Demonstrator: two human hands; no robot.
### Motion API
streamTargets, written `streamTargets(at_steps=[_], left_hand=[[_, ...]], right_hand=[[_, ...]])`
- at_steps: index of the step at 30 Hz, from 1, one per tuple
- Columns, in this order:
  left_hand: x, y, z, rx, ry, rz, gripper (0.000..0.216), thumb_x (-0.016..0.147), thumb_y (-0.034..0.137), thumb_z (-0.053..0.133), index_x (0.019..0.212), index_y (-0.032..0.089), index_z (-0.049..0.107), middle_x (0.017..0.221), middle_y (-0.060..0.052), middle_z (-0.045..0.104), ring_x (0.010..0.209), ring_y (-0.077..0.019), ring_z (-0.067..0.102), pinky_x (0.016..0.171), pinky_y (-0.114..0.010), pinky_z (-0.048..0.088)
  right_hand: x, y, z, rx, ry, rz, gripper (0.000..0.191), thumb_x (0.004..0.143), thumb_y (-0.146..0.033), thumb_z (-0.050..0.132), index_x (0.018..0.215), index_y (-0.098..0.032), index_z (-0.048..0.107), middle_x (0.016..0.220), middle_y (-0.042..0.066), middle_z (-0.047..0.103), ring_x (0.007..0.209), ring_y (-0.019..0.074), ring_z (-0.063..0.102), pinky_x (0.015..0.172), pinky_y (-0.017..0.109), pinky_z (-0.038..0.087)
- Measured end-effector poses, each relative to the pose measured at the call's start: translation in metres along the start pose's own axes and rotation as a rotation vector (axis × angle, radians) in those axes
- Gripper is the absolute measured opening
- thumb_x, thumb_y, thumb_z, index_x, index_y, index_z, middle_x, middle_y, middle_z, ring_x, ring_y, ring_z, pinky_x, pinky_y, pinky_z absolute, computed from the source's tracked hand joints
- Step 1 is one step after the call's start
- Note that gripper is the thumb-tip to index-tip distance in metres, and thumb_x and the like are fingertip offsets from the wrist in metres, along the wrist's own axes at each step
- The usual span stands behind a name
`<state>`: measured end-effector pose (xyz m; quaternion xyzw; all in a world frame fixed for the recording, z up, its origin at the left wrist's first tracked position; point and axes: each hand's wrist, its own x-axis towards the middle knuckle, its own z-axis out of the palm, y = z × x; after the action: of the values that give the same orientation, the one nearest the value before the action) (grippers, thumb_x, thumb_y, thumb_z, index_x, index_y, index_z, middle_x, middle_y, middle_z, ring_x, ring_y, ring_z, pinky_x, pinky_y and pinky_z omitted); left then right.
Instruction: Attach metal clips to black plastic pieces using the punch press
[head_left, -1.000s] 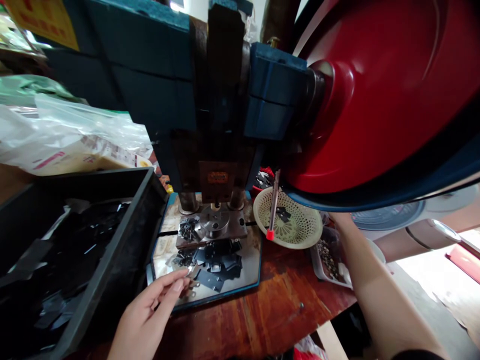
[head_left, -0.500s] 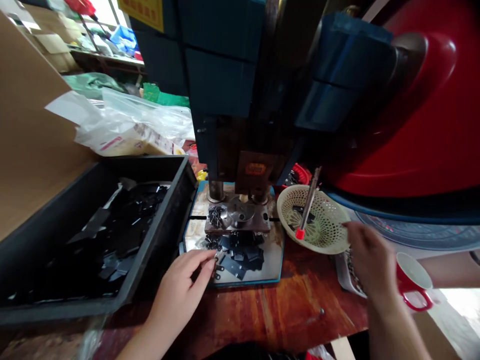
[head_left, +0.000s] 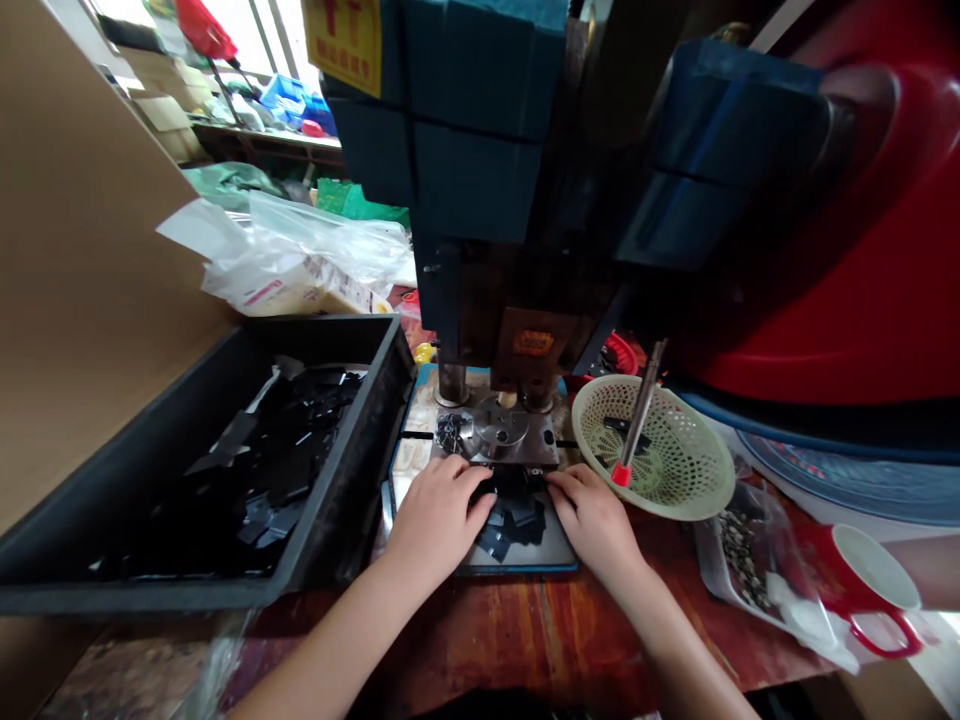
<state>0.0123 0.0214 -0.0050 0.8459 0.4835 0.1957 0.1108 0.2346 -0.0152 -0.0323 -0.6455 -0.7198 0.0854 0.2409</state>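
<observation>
A blue punch press [head_left: 480,180] stands over a round metal die [head_left: 501,432] on a tray [head_left: 559,560] that carries a pile of small black flat parts [head_left: 517,512]. My left hand [head_left: 435,515] lies on the left of the pile, fingers curled down onto the parts near the die. My right hand [head_left: 592,515] rests on the pile's right side, fingers bent and pinched at its edge. What either hand holds is hidden under the fingers.
A black bin [head_left: 352,480] with black scraps sits to the left, plastic bags [head_left: 300,260] behind it. A cream basket [head_left: 675,480] holding a red-tipped tool [head_left: 634,425] lies right of the die. A clear tray of small pieces [head_left: 742,560] and a red cup [head_left: 862,590] sit far right.
My right hand came from the tray of small pieces at the right to the pile of black parts. My left hand slid up onto the pile toward the die. The view shifted left.
</observation>
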Motion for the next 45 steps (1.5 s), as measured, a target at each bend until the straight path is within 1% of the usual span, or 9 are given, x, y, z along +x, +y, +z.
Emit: streamTargets(at_steps=[6,18,24,27,31,33,37,42,45], left_hand=[[-0.007,-0.005,-0.007,-0.08,-0.044,0.005,0.023,0.084,0.024,0.057,0.105,0.024,0.065,0.096,-0.006,0.057,0.092,-0.0241,0.054,0.082,-0.042,0.047],[-0.016,-0.007,-0.002,-0.131,0.039,0.016,0.02,0.082,0.021,0.059,0.102,0.023,0.064,0.097,-0.006,0.057,0.093,-0.0233,0.054,0.083,-0.041,0.048],[-0.017,-0.007,-0.002,-0.177,0.098,0.07,0.02,0.084,0.023,0.057,0.102,0.021,0.064,0.095,-0.007,0.059,0.092,-0.0223,0.056,0.083,-0.039,0.048],[-0.02,-0.009,-0.001,-0.215,0.124,0.09,0.019,0.085,0.023,0.056,0.102,0.02,0.063,0.097,-0.006,0.06,0.094,-0.0214,0.057,0.083,-0.037,0.047],[-0.021,-0.008,-0.001,-0.309,0.113,0.067,0.014,0.087,0.018,0.05,0.094,0.022,0.062,0.09,-0.002,0.065,0.085,-0.0172,0.061,0.078,-0.031,0.048],[-0.014,-0.006,-0.003,-0.346,0.176,0.02,0.013,0.087,0.02,0.051,0.096,0.022,0.061,0.089,-0.002,0.065,0.083,-0.0171,0.061,0.077,-0.032,0.049],[0.017,-0.005,-0.01,-0.382,0.409,-0.1,0.025,0.086,0.027,0.056,0.11,0.021,0.057,0.094,-0.004,0.062,0.088,-0.0189,0.059,0.082,-0.035,0.048],[0.056,-0.009,-0.007,-0.315,0.397,-0.117,0.012,0.081,0.024,0.06,0.091,0.021,0.068,0.097,-0.005,0.06,0.096,-0.0215,0.056,0.09,-0.039,0.044],[0.065,-0.012,-0.001,-0.322,0.4,-0.153,0.015,0.08,0.024,0.061,0.092,0.021,0.068,0.101,-0.005,0.06,0.1,-0.0228,0.055,0.094,-0.041,0.042]], right_hand=[[-0.001,0.0,0.0,0.046,-0.022,0.023,0.023,0.089,-0.024,0.044,0.101,-0.022,0.064,0.091,0.005,0.062,0.082,0.021,0.061,0.078,0.035,0.048],[-0.002,-0.012,-0.004,0.072,0.011,-0.034,0.022,0.091,-0.024,0.044,0.095,-0.022,0.065,0.09,0.006,0.064,0.086,0.0227,0.06,0.08,0.037,0.048],[0.011,-0.028,-0.003,0.032,-0.045,-0.171,0.026,0.088,-0.03,0.053,0.111,-0.025,0.063,0.102,0.007,0.062,0.095,0.0257,0.055,0.083,0.042,0.047],[0.017,-0.035,-0.002,0.077,-0.078,-0.202,0.018,0.085,-0.03,0.058,0.1,-0.023,0.066,0.102,0.006,0.063,0.095,0.025,0.054,0.085,0.041,0.046],[0.023,-0.043,-0.005,0.288,-0.078,-0.1,0.011,0.086,-0.026,0.055,0.083,-0.022,0.064,0.083,0.002,0.064,0.083,0.02,0.058,0.076,0.033,0.047],[0.03,-0.046,-0.009,0.385,-0.024,-0.054,0.011,0.087,-0.027,0.054,0.086,-0.023,0.064,0.083,0.001,0.065,0.082,0.0186,0.06,0.075,0.031,0.047],[0.056,-0.047,-0.012,0.446,0.113,-0.079,0.017,0.088,-0.029,0.051,0.095,-0.024,0.066,0.086,0.002,0.066,0.083,0.0182,0.059,0.075,0.03,0.046],[0.088,-0.043,0.003,0.417,0.203,-0.028,0.016,0.083,-0.031,0.056,0.086,-0.022,0.068,0.087,0.004,0.061,0.086,0.0196,0.057,0.08,0.033,0.045],[0.094,-0.039,0.011,0.418,0.247,0.031,0.016,0.079,-0.032,0.058,0.086,-0.021,0.068,0.092,0.006,0.056,0.091,0.0206,0.056,0.085,0.035,0.045]])
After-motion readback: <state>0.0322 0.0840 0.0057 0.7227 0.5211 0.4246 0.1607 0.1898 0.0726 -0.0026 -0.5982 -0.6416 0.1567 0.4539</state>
